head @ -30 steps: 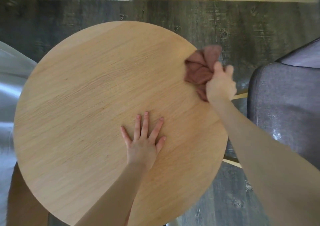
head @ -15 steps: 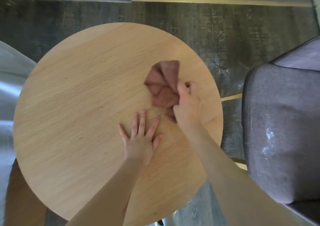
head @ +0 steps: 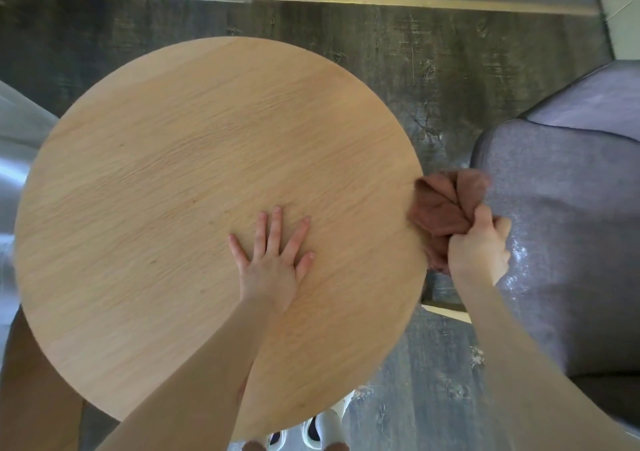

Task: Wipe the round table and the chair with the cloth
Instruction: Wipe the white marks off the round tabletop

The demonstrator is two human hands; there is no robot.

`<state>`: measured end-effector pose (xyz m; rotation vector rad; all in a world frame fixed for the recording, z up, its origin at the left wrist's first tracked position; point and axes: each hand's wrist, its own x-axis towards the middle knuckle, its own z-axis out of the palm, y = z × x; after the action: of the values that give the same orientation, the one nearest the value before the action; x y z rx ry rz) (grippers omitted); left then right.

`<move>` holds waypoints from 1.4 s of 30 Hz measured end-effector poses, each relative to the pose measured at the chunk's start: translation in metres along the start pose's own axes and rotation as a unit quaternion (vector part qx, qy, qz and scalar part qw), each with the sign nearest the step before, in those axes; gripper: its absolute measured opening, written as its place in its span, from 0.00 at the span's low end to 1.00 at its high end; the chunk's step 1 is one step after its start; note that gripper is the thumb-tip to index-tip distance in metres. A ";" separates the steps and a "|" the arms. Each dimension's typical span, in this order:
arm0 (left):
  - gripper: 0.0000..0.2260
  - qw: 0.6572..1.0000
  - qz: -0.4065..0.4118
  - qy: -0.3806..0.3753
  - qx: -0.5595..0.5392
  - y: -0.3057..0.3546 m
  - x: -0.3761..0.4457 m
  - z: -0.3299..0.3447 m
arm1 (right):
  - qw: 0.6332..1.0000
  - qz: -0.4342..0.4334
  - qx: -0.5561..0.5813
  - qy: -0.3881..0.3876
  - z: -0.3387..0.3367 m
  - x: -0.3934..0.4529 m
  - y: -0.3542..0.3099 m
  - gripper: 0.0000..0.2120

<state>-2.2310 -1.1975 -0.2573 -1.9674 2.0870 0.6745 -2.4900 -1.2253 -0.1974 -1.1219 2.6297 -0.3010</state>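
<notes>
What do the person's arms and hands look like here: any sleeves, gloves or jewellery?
Both forearms are bare up to the frame edge, with no sleeves in view. The left hand and right hand wear no gloves, and no rings, watch or bracelet show.

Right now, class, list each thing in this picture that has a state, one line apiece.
Left hand: flat, fingers spread, pressing the round table.
Right hand: gripping the cloth.
Cloth: bunched, at the table's right edge.
Chair: beside the table, unoccupied.
</notes>
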 end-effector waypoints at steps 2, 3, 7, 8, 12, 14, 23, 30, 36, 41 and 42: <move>0.23 1.000 0.001 -0.001 0.001 0.000 0.000 0.000 | 0.998 -0.001 0.050 0.033 -0.005 -0.013 0.003 0.20; 0.23 1.000 0.002 -0.001 0.003 0.000 0.000 0.000 | 0.996 -0.020 0.075 0.038 -0.005 -0.024 0.001 0.19; 0.24 1.000 -0.004 0.004 0.002 0.001 -0.001 0.000 | 0.983 -0.142 0.065 -0.092 0.015 -0.092 -0.014 0.22; 0.24 1.000 -0.004 0.007 0.010 0.000 -0.001 0.000 | 0.976 -0.165 0.040 -0.139 0.023 -0.108 -0.014 0.23; 0.23 1.000 -0.007 -0.002 0.007 0.001 -0.001 -0.002 | 0.976 -0.116 -0.014 -0.186 0.034 -0.126 0.012 0.27; 0.22 1.000 -0.009 -0.012 0.001 0.003 0.000 -0.005 | 0.986 -0.066 -0.013 -0.151 0.028 -0.112 0.028 0.28; 0.24 0.998 -0.003 -0.047 -0.028 0.010 -0.005 -0.022 | 0.991 0.077 0.108 -0.019 -0.009 -0.066 0.054 0.20; 0.22 0.962 -0.036 -0.025 -0.269 0.053 -0.014 -0.044 | 0.978 -0.039 0.201 -0.024 -0.018 -0.098 0.002 0.22; 0.25 0.654 -0.147 -0.175 -0.721 0.109 -0.053 -0.076 | 0.985 -0.047 0.157 -0.057 -0.028 -0.123 -0.017 0.23; 0.07 0.680 -0.086 -0.185 -0.704 0.120 -0.075 -0.098 | 0.993 -0.088 0.064 -0.048 -0.050 -0.136 -0.011 0.28; 0.06 0.688 -0.083 -0.180 -0.698 0.125 -0.078 -0.104 | 0.993 -0.097 0.052 -0.050 -0.055 -0.139 -0.011 0.30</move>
<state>-2.3292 -1.1728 -0.1074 -2.0453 0.9528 2.8673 -2.4082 -1.1267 -0.1199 -1.3225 2.3940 -0.4028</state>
